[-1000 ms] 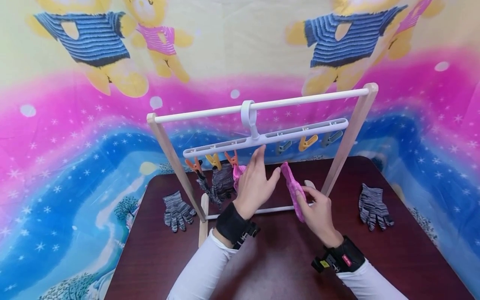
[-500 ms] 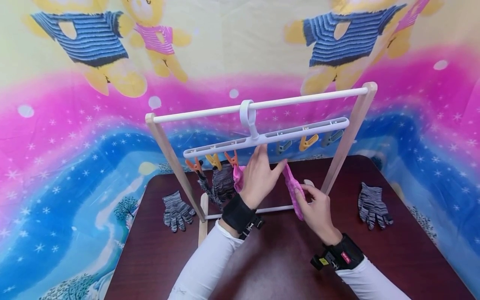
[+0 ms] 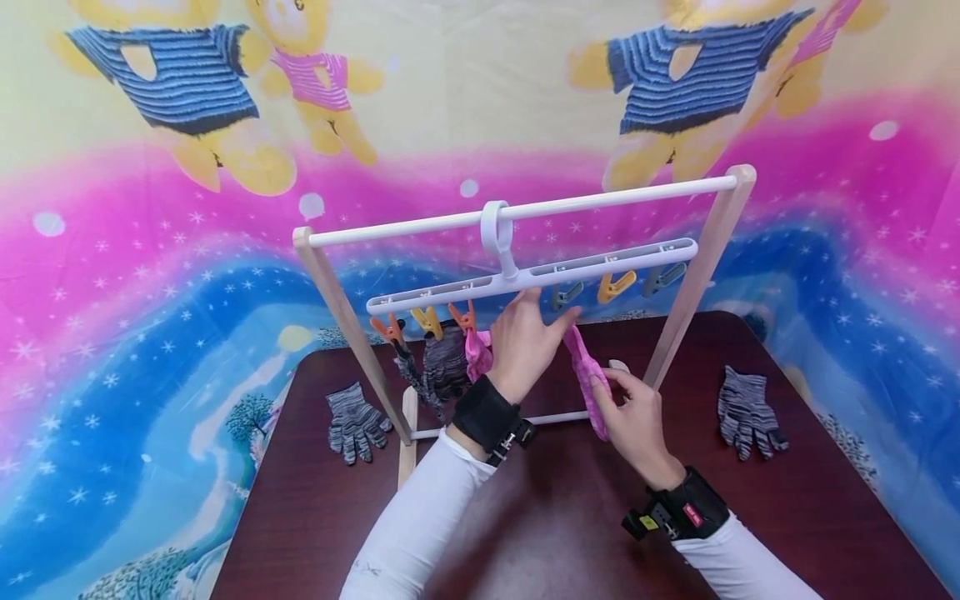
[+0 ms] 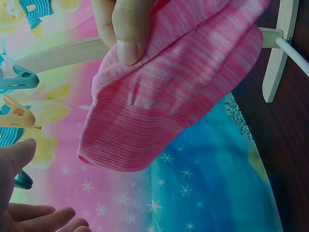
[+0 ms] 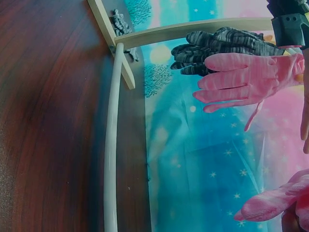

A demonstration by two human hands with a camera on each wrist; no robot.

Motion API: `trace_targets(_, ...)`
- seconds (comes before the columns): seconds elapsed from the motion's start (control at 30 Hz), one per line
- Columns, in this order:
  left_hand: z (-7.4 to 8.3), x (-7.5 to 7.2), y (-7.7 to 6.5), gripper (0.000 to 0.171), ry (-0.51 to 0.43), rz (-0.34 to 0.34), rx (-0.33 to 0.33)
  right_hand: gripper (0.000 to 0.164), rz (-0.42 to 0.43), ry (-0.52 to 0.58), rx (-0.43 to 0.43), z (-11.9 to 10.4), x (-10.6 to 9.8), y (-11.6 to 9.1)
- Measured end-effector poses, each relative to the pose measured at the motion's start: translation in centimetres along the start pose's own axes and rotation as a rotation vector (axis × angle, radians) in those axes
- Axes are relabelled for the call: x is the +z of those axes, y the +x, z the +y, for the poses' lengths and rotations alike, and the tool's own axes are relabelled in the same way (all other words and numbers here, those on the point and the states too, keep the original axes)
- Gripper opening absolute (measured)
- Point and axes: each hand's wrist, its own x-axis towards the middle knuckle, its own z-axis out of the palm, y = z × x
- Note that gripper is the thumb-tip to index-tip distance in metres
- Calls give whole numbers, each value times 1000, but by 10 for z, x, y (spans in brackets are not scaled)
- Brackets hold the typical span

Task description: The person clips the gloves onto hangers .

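My right hand [image 3: 633,421] pinches a pink knit glove [image 3: 587,379] between thumb and fingers. In the left wrist view the pink glove's cuff [image 4: 123,140] points down and left. My left hand [image 3: 528,337] reaches up under the middle of the white hanger [image 3: 592,268], thumb spread from the fingers, holding nothing. A teal clip [image 3: 567,294] hangs just right of its thumb, with a yellow clip [image 3: 617,286] and a grey-blue clip [image 3: 667,277] beyond. Behind the left hand, a second pink glove [image 5: 251,79] hangs from an orange clip [image 3: 463,315].
Dark striped gloves [image 3: 444,362] hang at the hanger's left end. A wooden stand with a white top rod [image 3: 622,197] carries the hanger. Loose grey gloves lie at the table's left [image 3: 357,423] and right [image 3: 747,412]. A printed cloth [image 3: 450,150] covers the wall behind.
My left hand has shifted a little to the right, its thumb closer to the teal clip and above the held glove's tip. My right hand and its glove have hardly moved.
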Motion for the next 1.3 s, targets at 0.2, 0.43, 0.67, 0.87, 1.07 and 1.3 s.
trace_targets(0.2, 0, 2, 4, 50, 38, 38, 3, 13, -3, -4, 4, 0, 0, 1)
trace_targets(0.43, 0, 3, 5, 44, 13, 101, 40, 13, -4, -3, 8, 0, 0, 1)
trace_targets(0.67, 5, 1, 6, 40, 12, 147, 77, 13, 1, -8, 1, 0, -1, 1)
trace_targets(0.87, 9, 0, 5, 39, -24, 177, 116, 13, 1, -3, -7, 0, -1, 2)
trace_targets(1.07, 11, -1, 6, 34, 15, 189, 142, 13, 2, -4, -6, 0, -1, 2)
trace_targets(1.3, 12, 0, 5, 38, 9, 180, 133, 13, 0, -4, -1, -2, -1, 2)
